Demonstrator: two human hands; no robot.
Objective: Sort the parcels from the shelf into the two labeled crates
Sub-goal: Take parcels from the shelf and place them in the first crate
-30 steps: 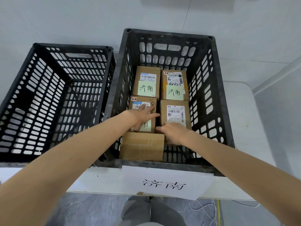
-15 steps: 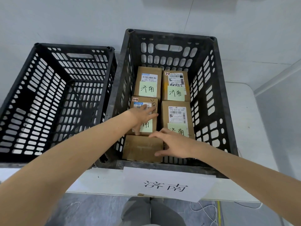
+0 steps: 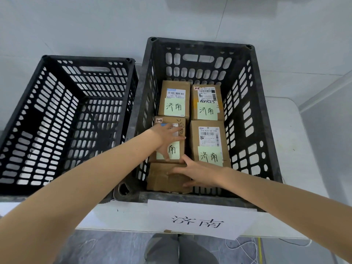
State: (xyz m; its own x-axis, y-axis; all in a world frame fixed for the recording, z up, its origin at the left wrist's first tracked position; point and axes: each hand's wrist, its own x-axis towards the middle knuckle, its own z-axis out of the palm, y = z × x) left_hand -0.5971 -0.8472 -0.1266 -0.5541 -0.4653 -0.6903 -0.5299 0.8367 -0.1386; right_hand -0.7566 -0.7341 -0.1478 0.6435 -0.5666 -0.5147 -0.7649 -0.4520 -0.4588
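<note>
The right black crate [image 3: 266, 121], with a white paper label [image 3: 198, 220] on its front, holds several brown cardboard parcels with green sticky notes. My left hand [image 3: 167, 138] lies flat with spread fingers on the middle-left parcel [image 3: 175, 157]. My right hand [image 3: 198, 176] rests with fingers extended on the plain parcel [image 3: 162, 178] at the crate's near-left corner, thumb against its right side. Two parcels sit at the back: one on the left [image 3: 174, 100], one on the right [image 3: 206, 103]. Another parcel [image 3: 208, 143] lies at middle right.
An empty black slotted crate [image 3: 38, 121] stands to the left, touching the right crate. Both sit on a white table [image 3: 297, 149] against a pale wall. The floor and a white cable [image 3: 245, 252] show below the table's front edge.
My right hand moved left, off the middle-right parcel and onto the near-left plain parcel. My left hand stayed on the middle-left parcel.
</note>
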